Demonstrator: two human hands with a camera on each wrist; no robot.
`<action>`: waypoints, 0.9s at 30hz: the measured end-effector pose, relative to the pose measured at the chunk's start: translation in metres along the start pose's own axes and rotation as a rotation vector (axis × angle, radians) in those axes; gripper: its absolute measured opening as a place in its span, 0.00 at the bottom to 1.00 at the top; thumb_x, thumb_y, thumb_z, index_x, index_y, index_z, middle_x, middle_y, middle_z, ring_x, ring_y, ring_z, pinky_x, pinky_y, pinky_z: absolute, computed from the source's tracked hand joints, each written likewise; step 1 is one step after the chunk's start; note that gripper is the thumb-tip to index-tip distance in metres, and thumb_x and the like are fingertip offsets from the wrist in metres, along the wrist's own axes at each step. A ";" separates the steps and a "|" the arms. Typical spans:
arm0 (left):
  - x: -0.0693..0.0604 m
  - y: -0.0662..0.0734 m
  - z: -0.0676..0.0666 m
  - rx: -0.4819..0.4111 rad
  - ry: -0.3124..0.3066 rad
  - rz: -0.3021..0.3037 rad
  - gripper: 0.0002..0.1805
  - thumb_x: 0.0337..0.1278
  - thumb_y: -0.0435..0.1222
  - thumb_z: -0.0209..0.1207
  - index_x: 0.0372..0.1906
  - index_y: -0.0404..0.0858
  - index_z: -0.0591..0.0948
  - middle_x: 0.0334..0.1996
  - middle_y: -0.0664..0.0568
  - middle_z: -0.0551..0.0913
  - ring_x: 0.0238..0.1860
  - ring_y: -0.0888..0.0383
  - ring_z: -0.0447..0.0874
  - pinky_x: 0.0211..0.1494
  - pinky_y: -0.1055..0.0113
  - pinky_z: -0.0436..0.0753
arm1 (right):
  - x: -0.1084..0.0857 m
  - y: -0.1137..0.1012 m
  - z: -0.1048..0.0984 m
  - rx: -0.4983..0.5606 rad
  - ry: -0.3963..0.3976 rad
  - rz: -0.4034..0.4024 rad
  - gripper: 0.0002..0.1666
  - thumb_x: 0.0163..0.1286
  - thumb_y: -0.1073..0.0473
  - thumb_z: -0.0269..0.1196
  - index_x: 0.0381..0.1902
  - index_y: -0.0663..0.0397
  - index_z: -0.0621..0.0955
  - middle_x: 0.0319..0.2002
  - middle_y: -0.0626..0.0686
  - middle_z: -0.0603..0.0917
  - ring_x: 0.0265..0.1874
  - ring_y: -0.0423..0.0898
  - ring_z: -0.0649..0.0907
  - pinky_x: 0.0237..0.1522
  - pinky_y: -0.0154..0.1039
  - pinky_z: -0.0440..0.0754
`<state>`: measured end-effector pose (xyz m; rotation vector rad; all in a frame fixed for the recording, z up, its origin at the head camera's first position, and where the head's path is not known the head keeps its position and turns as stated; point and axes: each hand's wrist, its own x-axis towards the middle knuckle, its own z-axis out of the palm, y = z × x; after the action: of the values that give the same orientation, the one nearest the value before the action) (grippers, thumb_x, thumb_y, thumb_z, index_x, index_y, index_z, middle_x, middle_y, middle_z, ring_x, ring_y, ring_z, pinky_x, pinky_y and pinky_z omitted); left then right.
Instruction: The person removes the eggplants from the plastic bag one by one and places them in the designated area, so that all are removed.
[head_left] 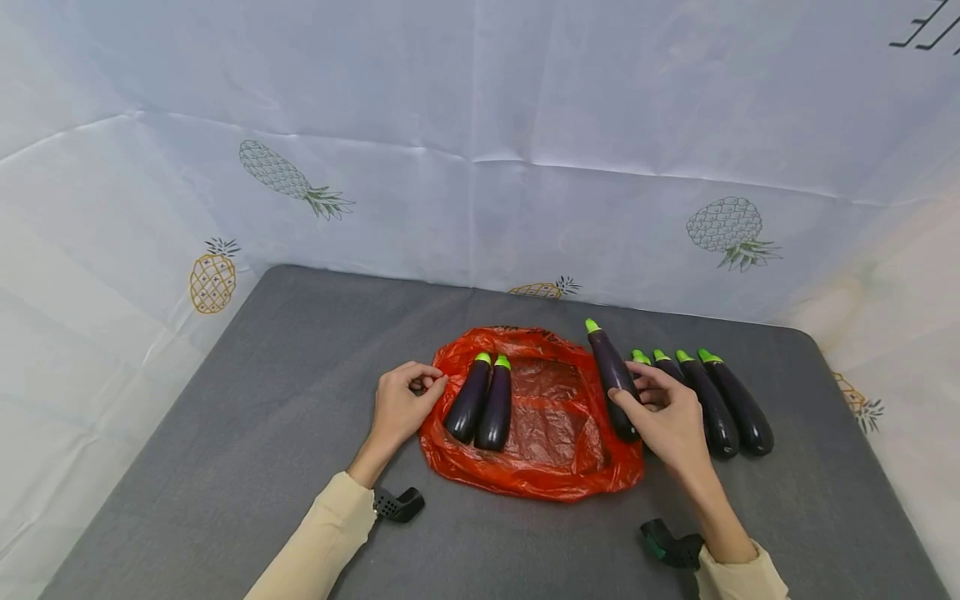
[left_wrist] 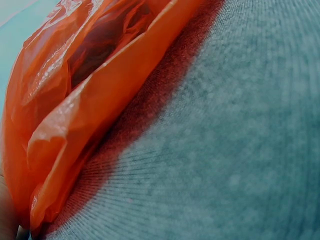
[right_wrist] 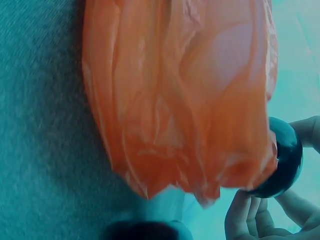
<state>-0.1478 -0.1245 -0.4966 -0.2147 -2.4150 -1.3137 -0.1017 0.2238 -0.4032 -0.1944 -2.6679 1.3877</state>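
Observation:
A red plastic bag (head_left: 528,486) lies spread open on the table. Two eggplants (head_left: 496,412) rest side by side in its left part, their green ends facing away from me. At the bag's left rim, my left hand (head_left: 399,406) pinches the plastic between thumb and finger. My right hand (head_left: 673,421) grips another eggplant (head_left: 609,367), held at the bag's right rim with its green end pointing away. In the right wrist view, the rounded dark end of this eggplant (right_wrist: 290,157) shows between the fingers, partly covered by the bag (right_wrist: 175,115).
To the right of the bag, several more eggplants (head_left: 738,408) lie in a row, some partly hidden by my right hand. The grey table (head_left: 300,350) ends at a white cloth backdrop (head_left: 420,217) printed with pineapples.

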 end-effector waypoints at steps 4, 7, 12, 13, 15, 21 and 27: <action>0.001 0.001 0.000 -0.002 0.000 -0.001 0.03 0.55 0.33 0.72 0.29 0.39 0.88 0.22 0.53 0.82 0.24 0.64 0.77 0.33 0.72 0.78 | 0.002 0.003 -0.006 0.000 0.023 0.001 0.28 0.66 0.58 0.71 0.63 0.58 0.81 0.47 0.59 0.82 0.33 0.29 0.76 0.36 0.21 0.76; 0.001 0.001 0.000 -0.004 0.002 0.002 0.03 0.55 0.32 0.72 0.28 0.39 0.88 0.22 0.53 0.82 0.24 0.64 0.77 0.33 0.72 0.78 | 0.003 0.005 -0.011 -0.003 0.042 0.011 0.28 0.66 0.58 0.70 0.63 0.58 0.81 0.45 0.56 0.80 0.33 0.30 0.76 0.36 0.20 0.76; 0.001 0.001 0.000 -0.007 0.003 0.014 0.04 0.55 0.32 0.72 0.28 0.39 0.88 0.22 0.53 0.82 0.24 0.64 0.76 0.33 0.72 0.78 | 0.004 0.007 -0.020 -0.017 0.078 0.049 0.28 0.67 0.58 0.70 0.64 0.57 0.80 0.43 0.50 0.78 0.35 0.30 0.75 0.36 0.19 0.75; 0.001 0.001 0.000 -0.007 0.003 0.015 0.03 0.55 0.32 0.72 0.28 0.39 0.88 0.22 0.53 0.82 0.24 0.64 0.76 0.33 0.72 0.78 | 0.004 0.008 -0.021 -0.017 0.084 0.057 0.28 0.67 0.57 0.70 0.64 0.57 0.80 0.42 0.48 0.77 0.35 0.30 0.75 0.36 0.19 0.75; 0.001 0.000 0.000 -0.008 0.003 0.016 0.03 0.55 0.32 0.72 0.28 0.39 0.88 0.22 0.53 0.81 0.24 0.64 0.76 0.33 0.72 0.78 | 0.004 0.009 -0.024 -0.014 0.094 0.069 0.28 0.67 0.57 0.70 0.64 0.56 0.81 0.41 0.45 0.77 0.35 0.31 0.76 0.36 0.19 0.76; 0.000 0.000 0.000 -0.005 0.007 0.023 0.04 0.54 0.32 0.72 0.28 0.40 0.88 0.21 0.54 0.81 0.24 0.65 0.75 0.32 0.72 0.78 | 0.006 0.013 -0.031 -0.020 0.127 0.074 0.27 0.67 0.57 0.69 0.64 0.55 0.81 0.38 0.37 0.75 0.33 0.31 0.76 0.35 0.20 0.76; 0.000 0.000 0.001 0.000 0.009 0.027 0.03 0.54 0.32 0.72 0.28 0.40 0.88 0.21 0.53 0.81 0.24 0.65 0.76 0.32 0.72 0.78 | 0.008 0.022 -0.039 -0.033 0.160 0.115 0.28 0.67 0.56 0.69 0.65 0.54 0.80 0.38 0.37 0.74 0.33 0.32 0.75 0.34 0.22 0.75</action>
<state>-0.1482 -0.1241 -0.4969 -0.2402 -2.3958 -1.2999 -0.1018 0.2690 -0.3984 -0.4498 -2.5846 1.2989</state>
